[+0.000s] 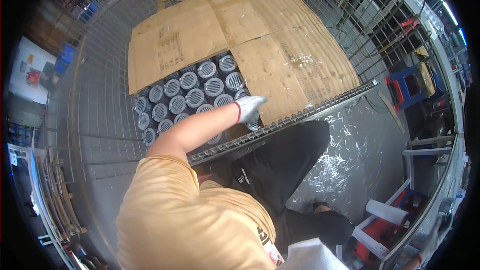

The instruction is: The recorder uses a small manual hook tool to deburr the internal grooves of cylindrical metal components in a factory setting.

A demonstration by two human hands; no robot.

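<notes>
Cylinders (214, 87), dark with silver slatted round ends, sit in wire-mesh cage (325, 106) beside brown cardboard (265, 65); your white-gloved left hand (250, 108) reaches their right side; gloved right hand (434, 240) lower right; cannot tell either grip.

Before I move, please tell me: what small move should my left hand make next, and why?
I would perhaps draw the left hand back slightly. It partly hides the slotted round parts beside the cardboard, so how those ones sit cannot be checked in this view.
</notes>
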